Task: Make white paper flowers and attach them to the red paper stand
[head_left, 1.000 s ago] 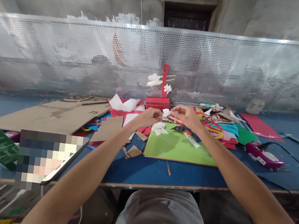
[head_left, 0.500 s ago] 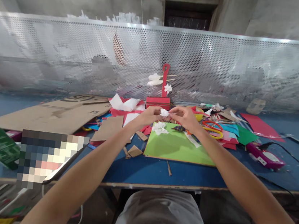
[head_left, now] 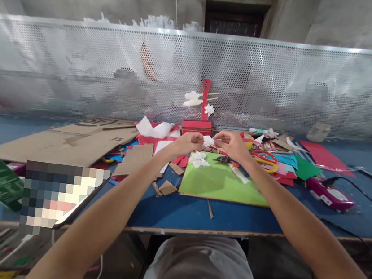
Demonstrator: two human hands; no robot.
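Note:
A small crumpled white paper piece (head_left: pixel 208 141) is held up between my two hands, above the far edge of a lime-green sheet (head_left: pixel 221 184). My left hand (head_left: pixel 190 143) pinches its left side with the fingertips. From the other side, my right hand (head_left: pixel 231 145) grips it between thumb and fingers. Another crumpled white paper piece (head_left: pixel 199 159) lies on the green sheet just below. Behind my hands stands a red strip (head_left: pixel 206 94) with a curled top on a red block (head_left: pixel 196 127); white paper shapes and thin sticks are attached to it.
Flat brown cardboard (head_left: pixel 66 143) covers the left of the blue table (head_left: pixel 176 215). Scissors with yellow and red handles (head_left: pixel 266 163), coloured paper and a purple device (head_left: pixel 331 194) with a black cable lie right. A perforated metal panel (head_left: pixel 263 85) runs along the back.
The white paper piece has shifted slightly right and looks more spread out. My right hand has moved a little to the right, widening the gap between my hands.

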